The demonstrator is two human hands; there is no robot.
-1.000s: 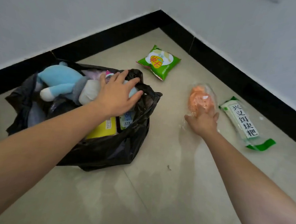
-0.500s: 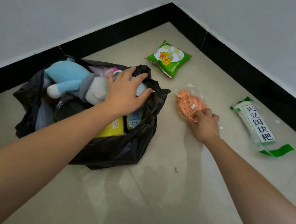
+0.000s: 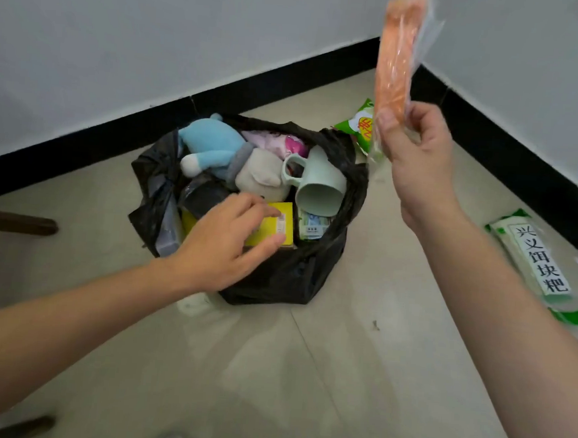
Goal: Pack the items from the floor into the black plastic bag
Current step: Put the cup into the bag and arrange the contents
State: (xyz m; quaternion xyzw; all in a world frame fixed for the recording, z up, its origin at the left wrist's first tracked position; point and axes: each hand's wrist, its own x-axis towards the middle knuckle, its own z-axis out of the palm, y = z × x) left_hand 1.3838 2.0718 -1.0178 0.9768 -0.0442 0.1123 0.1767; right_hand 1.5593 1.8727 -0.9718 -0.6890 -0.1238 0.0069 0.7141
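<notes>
The black plastic bag (image 3: 287, 277) stands open on the floor, holding a blue and grey plush toy (image 3: 217, 149), a pale green mug (image 3: 321, 183), a yellow box (image 3: 280, 225) and other packets. My left hand (image 3: 228, 242) rests at the bag's near rim, fingers spread over the yellow box. My right hand (image 3: 418, 159) is raised to the right of the bag, shut on an orange item in clear wrap (image 3: 396, 55) held upright in the air. A green snack packet (image 3: 362, 124) and a white and green rice cake packet (image 3: 534, 263) lie on the floor.
White walls with a black skirting board (image 3: 256, 86) meet in a corner behind the bag. Dark wooden furniture legs (image 3: 17, 223) stand at the left edge. The floor is beige tile.
My right hand lifted the orange wrapped item off the floor and up high. My left hand moved off the plush toy down to the yellow box, uncovering the mug.
</notes>
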